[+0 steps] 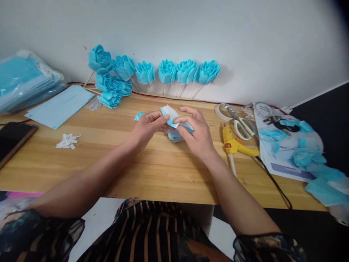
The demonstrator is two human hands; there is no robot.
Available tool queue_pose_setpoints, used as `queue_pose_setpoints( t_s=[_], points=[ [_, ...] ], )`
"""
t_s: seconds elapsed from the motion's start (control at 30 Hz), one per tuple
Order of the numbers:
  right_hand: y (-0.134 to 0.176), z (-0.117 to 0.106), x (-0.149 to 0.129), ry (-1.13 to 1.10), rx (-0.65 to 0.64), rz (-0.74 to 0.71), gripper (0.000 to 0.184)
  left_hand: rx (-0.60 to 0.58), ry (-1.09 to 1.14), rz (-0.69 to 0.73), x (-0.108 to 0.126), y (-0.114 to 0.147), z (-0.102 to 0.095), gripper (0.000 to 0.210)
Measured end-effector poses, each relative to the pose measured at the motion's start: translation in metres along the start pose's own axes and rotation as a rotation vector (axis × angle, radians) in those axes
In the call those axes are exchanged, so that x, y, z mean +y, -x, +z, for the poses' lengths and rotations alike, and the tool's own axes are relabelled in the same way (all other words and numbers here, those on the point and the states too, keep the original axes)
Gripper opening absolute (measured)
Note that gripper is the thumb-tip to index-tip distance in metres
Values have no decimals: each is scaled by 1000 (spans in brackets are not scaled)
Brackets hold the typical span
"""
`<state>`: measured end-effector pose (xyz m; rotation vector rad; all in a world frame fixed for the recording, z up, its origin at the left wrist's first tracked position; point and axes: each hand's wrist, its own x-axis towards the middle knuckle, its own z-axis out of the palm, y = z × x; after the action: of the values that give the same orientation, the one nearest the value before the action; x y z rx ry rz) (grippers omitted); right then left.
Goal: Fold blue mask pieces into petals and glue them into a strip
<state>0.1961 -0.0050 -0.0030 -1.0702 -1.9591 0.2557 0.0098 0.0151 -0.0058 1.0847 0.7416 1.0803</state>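
Over the middle of the table, my left hand (pixel 151 125) pinches a small blue-and-white fabric piece (pixel 169 112) between thumb and fingers. My right hand (pixel 195 131) grips the same piece from the other side, its thumb and index finger at the lower edge and the other fingers partly raised. Directly below lies a small stack of blue fabric pieces (pixel 175 137), partly covered by my right hand. Another blue scrap (pixel 139 115) rests just beyond my left hand. Some of my left fingertips are hidden behind the piece.
Blue fabric flowers on sticks (pixel 167 72) lean along the wall. To the right are scissors (pixel 242 127), a tape roll (pixel 224 111), a yellow glue gun (pixel 231 142) with a cord, and blue scraps (pixel 308 156). Leftward lie blue sheets (pixel 61 105), white strips (pixel 68 141) and a phone (pixel 15 140).
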Motion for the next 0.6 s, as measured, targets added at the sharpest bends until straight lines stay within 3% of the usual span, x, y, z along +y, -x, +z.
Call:
queue_pose_setpoints(
  t_s=[0.2, 0.47, 0.6],
  points=[
    [-1, -1, -2, -93, 23, 81, 8, 66, -92, 29, 2, 0, 0, 19],
    [-1, 5, -2, -410, 32, 386, 11, 57, -183, 52, 5, 2, 3, 26],
    [-2, 6, -3, -466, 73, 438, 11, 53, -206, 56, 5, 3, 3, 29]
  ],
)
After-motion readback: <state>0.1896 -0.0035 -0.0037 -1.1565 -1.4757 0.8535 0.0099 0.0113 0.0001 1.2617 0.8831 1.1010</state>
